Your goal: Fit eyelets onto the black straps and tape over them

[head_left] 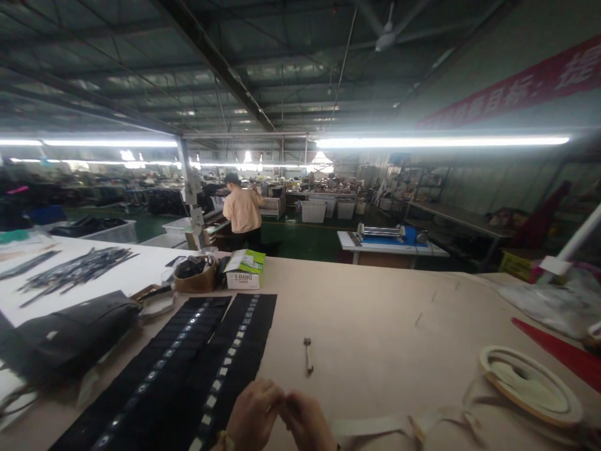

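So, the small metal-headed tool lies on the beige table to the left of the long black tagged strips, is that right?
Not quite: the head view shows the small metal-headed tool lying to the right of the long black tagged strips, not to their left. It does lie on the beige table, as you said.

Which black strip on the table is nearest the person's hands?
The right one in view, a black strip with small white tags, runs down under the left hand; the other black strip lies further left.
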Demonstrator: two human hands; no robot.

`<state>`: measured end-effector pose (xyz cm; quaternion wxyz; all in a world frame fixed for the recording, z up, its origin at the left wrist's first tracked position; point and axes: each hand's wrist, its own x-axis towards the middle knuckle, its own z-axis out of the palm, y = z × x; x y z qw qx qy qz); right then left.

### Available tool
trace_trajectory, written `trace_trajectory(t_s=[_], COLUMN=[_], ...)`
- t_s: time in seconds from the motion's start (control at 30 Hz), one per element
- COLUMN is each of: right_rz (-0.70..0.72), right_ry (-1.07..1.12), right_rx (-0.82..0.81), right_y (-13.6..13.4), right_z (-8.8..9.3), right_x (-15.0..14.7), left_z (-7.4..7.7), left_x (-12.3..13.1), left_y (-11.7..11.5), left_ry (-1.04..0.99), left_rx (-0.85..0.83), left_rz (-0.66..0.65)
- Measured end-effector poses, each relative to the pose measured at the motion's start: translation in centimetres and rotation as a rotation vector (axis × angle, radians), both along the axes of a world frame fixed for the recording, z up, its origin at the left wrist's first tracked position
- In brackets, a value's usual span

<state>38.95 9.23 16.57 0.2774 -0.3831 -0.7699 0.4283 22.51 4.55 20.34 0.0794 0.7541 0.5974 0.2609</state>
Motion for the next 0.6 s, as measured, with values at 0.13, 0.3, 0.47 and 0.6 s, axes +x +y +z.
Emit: trace_trajectory(t_s=[0.13,0.3,0.47,0.6], right_rz=[0.007,0.023,0.05,-0.041], right_ry=[-0.248,-0.434,-0.254,-0.086], right_rx=[0.101,0.086,-0.165,-0.405], right_y=[0.6,1.4,2.2,3.8], right_z=[-1.1,-3.0,-2.2,-1.7], right_x=[1.1,1.4,0.0,-2.1], left_z=[0.2,-0.7,-3.1,-4.6], left_x=[1.0,1.7,0.6,-0.9], left_y=[0.3,1.3,2.8,4.3], left_ry=[0.15,0.333,0.356,0.285], left_rx=[-0.059,-0.235,-0.273,-0.19], left_rz=[-0.029,-0.068,-0.142,-0.164])
